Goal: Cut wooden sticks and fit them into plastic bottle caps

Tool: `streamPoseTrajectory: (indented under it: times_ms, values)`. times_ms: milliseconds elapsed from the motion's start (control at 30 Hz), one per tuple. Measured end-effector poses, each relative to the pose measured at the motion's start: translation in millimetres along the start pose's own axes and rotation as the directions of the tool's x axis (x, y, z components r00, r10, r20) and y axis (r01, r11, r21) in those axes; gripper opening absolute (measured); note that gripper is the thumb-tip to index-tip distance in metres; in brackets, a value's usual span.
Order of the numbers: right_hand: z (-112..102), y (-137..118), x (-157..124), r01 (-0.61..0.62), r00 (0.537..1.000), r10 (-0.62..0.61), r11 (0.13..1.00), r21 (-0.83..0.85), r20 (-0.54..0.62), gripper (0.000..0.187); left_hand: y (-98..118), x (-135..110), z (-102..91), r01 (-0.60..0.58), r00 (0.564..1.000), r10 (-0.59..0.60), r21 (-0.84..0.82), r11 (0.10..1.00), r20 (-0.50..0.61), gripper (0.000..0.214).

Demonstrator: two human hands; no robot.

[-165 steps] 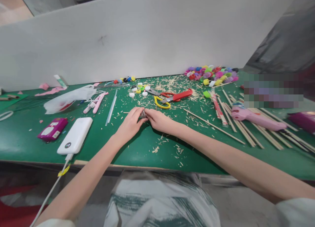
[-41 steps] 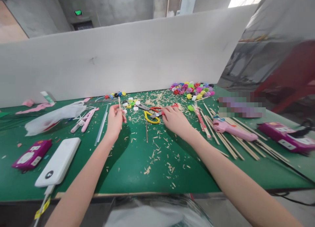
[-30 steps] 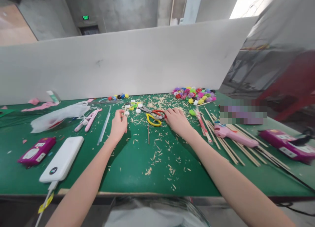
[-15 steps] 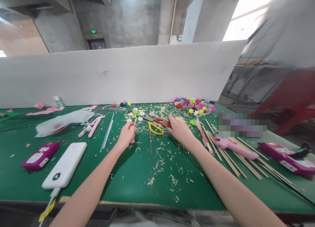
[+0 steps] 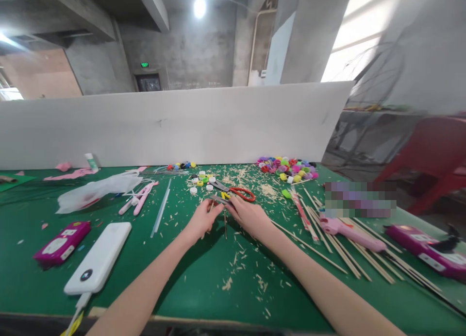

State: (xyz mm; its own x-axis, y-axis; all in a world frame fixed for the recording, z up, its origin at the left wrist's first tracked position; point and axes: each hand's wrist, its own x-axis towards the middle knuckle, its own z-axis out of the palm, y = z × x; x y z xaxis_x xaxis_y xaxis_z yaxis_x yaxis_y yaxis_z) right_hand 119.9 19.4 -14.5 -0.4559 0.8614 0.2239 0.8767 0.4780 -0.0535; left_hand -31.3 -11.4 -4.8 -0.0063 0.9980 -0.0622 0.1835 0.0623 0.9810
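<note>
My left hand (image 5: 201,218), its fingers closed, pinches a short thin wooden stick (image 5: 211,208). My right hand (image 5: 248,214) is closed around a tool whose narrow grey blade (image 5: 219,200) points left across the left fingertips; the grip hides its handle, so I cannot tell its exact kind. Blade and stick are close together, perhaps touching. Just beyond lie scissors (image 5: 220,185) with a red handle loop. A yellow handle (image 5: 225,195) shows partly behind the right hand. Below the hands, a thin brown stick (image 5: 225,226) lies on the green table.
Wood shavings (image 5: 269,190) litter the table. Bottle caps (image 5: 287,167) are heaped at back right, more (image 5: 202,179) near the scissors. Long wooden sticks (image 5: 338,243) and a pink glue gun (image 5: 351,234) lie right. A white power bank (image 5: 102,256) and plastic bag (image 5: 98,190) lie left.
My right hand has moved left and nearer with the bladed tool, away from beside the scissors' handles. My left hand has come rightward with the stick, so both hands now meet. The view tilted up slightly.
</note>
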Motion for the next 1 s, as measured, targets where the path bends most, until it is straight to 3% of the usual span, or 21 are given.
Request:
streamPoseTrajectory:
  times_ms: [133,333,533,767,1000]
  values:
    - [1,-2,-1,0.017,0.999,-0.016,1.0,-0.019,0.029,0.03,-8,2,-0.9,-0.04,0.999,0.042,0.103,0.994,-0.016,0.022]
    - [0,-9,-5,0.066,0.997,-0.063,0.997,-0.05,0.054,0.03,-12,6,0.9,0.002,0.999,0.003,0.091,0.996,-0.055,0.013]
    - [0,-10,-6,0.029,0.999,-0.028,0.999,-0.041,0.042,0.031,-13,5,1.6,0.019,0.998,-0.011,0.109,0.994,-0.069,0.009]
    - [-5,-6,-8,-0.059,0.998,0.058,0.995,0.079,0.011,0.028,-20,8,1.6,-0.008,0.999,0.009,0.051,0.999,-0.031,0.021]
    - [-12,-9,-13,-0.042,0.998,0.044,0.998,-0.042,0.051,0.029,-23,10,2.4,-0.068,0.997,0.071,0.12,0.99,-0.022,0.028]
